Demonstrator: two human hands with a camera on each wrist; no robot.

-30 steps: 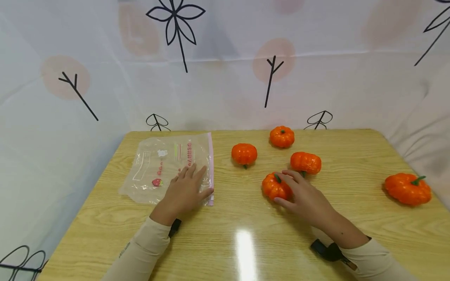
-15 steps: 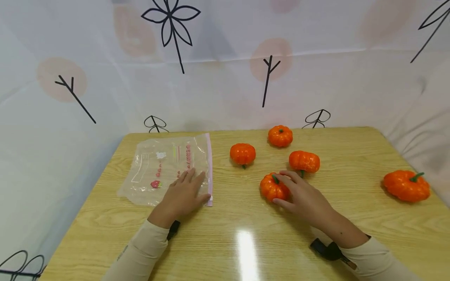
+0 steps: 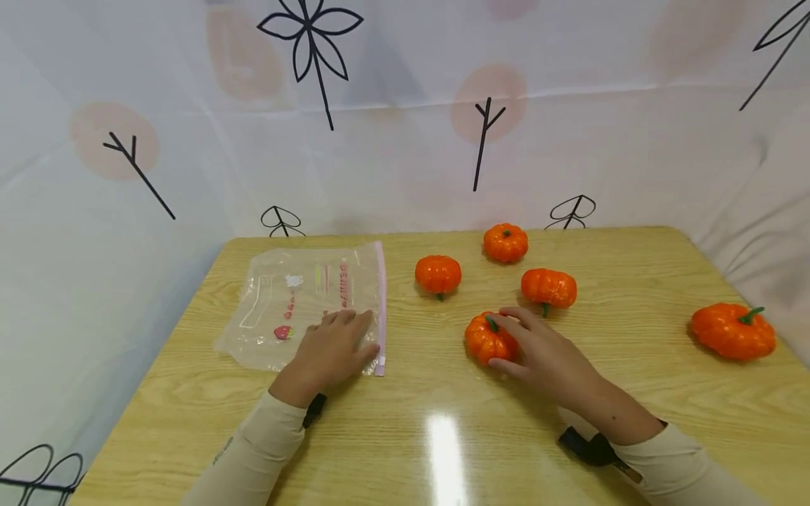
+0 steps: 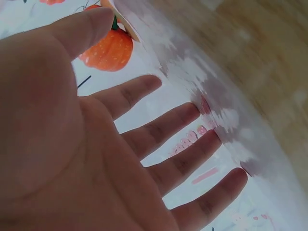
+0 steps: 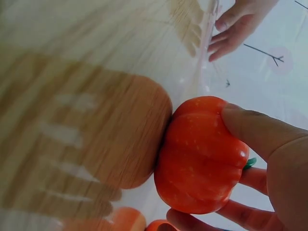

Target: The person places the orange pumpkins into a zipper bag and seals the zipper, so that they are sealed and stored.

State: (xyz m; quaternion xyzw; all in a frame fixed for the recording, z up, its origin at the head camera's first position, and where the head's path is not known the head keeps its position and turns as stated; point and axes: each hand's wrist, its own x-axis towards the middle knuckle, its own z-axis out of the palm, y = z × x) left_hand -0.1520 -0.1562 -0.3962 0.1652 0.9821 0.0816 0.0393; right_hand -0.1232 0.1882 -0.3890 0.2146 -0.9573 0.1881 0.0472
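Note:
My left hand (image 3: 332,351) lies with spread fingers over the near right part of a clear plastic zip bag (image 3: 266,288), its thumb by the lilac zip edge. In the left wrist view the fingers (image 4: 159,134) are straight, with tips against the film. Near the middle of the table, my right hand (image 3: 550,358) holds a small orange toy pumpkin (image 3: 484,343) from its right side. The right wrist view shows the thumb (image 5: 255,127) on one side of that pumpkin (image 5: 199,159) and fingers on the other; it appears to sit on the tabletop.
Further toy pumpkins stand beyond: one left of centre (image 3: 438,274), one at the back (image 3: 505,243), one close behind the right hand (image 3: 549,288). A larger one (image 3: 734,332) is at the far right. A patterned white cloth (image 3: 405,161) hangs behind the wooden table (image 3: 392,436).
The held pumpkin has shifted slightly left with my right hand's fingers. My left hand has drawn back a little towards me on the bag, and the bag's zip edge has shifted slightly.

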